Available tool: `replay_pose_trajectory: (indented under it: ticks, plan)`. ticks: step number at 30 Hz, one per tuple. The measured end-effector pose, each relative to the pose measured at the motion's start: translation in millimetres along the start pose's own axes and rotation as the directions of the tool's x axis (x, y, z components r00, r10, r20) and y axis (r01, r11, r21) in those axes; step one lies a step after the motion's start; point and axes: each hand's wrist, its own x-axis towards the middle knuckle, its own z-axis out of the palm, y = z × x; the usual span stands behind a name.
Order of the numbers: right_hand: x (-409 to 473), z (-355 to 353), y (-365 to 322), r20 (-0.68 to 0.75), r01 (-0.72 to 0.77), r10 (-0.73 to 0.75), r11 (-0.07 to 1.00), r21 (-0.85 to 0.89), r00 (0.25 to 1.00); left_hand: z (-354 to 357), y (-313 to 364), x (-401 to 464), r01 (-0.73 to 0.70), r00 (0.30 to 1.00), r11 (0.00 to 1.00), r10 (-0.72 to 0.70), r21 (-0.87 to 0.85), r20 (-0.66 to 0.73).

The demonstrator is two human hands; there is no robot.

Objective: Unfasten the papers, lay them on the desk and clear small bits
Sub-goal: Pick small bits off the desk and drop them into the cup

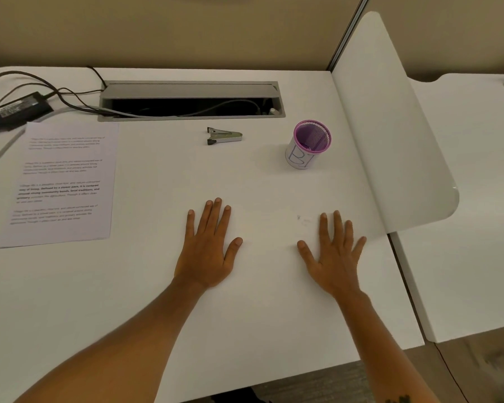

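Observation:
A stack of printed papers (61,181) lies flat at the left of the white desk (157,286). A metal staple remover (224,135) sits at the back middle, apart from the papers. A purple mesh cup (308,144) with a white paper label stands upright to its right. A few tiny bits (301,219) lie on the desk just beyond my right hand. My left hand (208,247) rests palm down with fingers spread, holding nothing. My right hand (335,253) lies flat the same way, empty.
An open cable tray (191,101) runs along the back of the desk. A black power adapter (21,110) and cables lie at the back left. A white curved divider panel (390,126) stands along the right edge, with another desk beyond it.

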Motion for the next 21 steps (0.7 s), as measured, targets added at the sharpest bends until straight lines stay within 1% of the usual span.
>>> replay_pose_trajectory:
  ticks: [4, 7, 11, 13, 15, 17, 21]
  plan:
    - [-4, 12, -32, -0.012, -0.057, 0.057, 0.998, -0.01, 0.998, -2, 1, 0, 0.002, 1.0, 1.0, -0.002, 0.001, 0.004]
    - [3, 13, -50, -0.022, -0.037, 0.037, 0.999, 0.007, 0.999, -3, 2, 0, 0.006, 1.0, 1.0, -0.006, -0.001, 0.006]
    - [10, 10, -49, -0.011, 0.005, -0.005, 1.0, 0.02, 1.0, -3, 2, 0, 0.006, 1.0, 1.0, -0.006, -0.002, 0.011]
    - [7, 9, -44, -0.024, -0.016, 0.018, 0.997, 0.081, 1.0, -3, 2, 1, 0.005, 1.0, 1.0, -0.005, -0.007, 0.01]
    - [1, 8, -40, -0.035, -0.069, 0.073, 0.992, 0.106, 0.997, -3, 2, 0, 0.004, 1.0, 1.0, -0.004, -0.007, 0.006]
    - [-4, 10, -42, -0.025, -0.086, 0.088, 0.994, 0.073, 0.996, -3, 2, 0, 0.004, 1.0, 1.0, -0.004, -0.004, 0.003]
    - [1, 9, -53, -0.005, -0.026, 0.026, 0.999, 0.03, 1.0, -3, 2, 0, 0.008, 1.0, 1.0, -0.008, 0.003, 0.006]
